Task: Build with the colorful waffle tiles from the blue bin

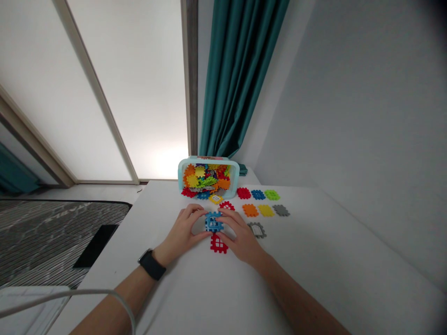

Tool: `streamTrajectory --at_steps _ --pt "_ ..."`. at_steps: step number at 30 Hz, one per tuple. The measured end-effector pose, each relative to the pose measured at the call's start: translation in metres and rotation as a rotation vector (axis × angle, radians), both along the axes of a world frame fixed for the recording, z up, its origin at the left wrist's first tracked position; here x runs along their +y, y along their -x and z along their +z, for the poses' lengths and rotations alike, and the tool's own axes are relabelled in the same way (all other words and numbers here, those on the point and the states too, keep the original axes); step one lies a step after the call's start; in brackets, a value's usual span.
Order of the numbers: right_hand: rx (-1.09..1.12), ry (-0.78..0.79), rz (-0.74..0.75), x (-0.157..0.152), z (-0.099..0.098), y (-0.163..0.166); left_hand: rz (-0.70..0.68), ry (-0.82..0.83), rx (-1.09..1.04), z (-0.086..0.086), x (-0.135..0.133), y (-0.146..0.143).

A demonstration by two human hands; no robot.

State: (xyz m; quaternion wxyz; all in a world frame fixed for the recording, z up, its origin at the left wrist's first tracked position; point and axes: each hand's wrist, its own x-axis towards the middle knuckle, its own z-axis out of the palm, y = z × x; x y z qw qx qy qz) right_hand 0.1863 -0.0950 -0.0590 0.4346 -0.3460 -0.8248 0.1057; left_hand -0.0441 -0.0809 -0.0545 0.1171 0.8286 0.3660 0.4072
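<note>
Between my two hands is a blue interlocking building tile (213, 222) with a window-like cutout. My left hand (186, 228) grips its left side with thumb and fingers, and a dark watch sits on that wrist. My right hand (240, 235) pinches its right side. Just below the blue piece lies a red window tile (219, 244), partly behind my right thumb. Another red tile (227, 205) shows above my right fingers. A grey framed tile (257, 230) lies to the right of my right hand.
A light-blue bin (236, 179) of colourful tiles lies tipped toward me at the table's back, a yellow tile (216, 199) before it. Red, blue, green, orange, yellow and grey tiles (266, 211) form two rows at right. A white cable (87, 292) crosses the lower left.
</note>
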Motion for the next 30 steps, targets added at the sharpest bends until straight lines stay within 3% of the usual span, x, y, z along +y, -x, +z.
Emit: streamTrajectory --at_steps 17,30 --pt "-0.124 0.100 0.006 0.001 0.004 -0.005 0.030 -0.064 0.112 0.000 -0.003 -0.004" --pt "-0.233 0.153 -0.017 0.013 0.015 -0.023 0.112 -0.063 0.206 0.003 0.004 -0.028"
